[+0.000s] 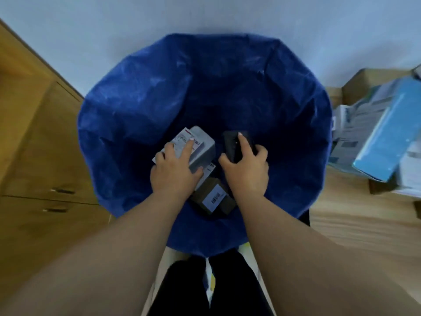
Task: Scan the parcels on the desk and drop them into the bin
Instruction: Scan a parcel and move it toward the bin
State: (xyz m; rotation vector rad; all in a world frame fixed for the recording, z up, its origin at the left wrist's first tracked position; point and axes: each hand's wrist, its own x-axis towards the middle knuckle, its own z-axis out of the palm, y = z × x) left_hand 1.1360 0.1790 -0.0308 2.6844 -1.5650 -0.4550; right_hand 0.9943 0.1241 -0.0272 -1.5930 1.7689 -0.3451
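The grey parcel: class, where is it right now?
In the head view, the grey parcel is held by the left hand over the blue bin, left of the scanner.

We look down at a pale blue-white wall (114, 23) running across the top. On our left stands a wooden cabinet (34, 137) with 2 dark metal handles (62, 191). On our right, light wood flooring (355, 224) carries a cardboard box (364, 80) and a tilted stack of blue-and-white cartons (382, 133). The light is soft and even.
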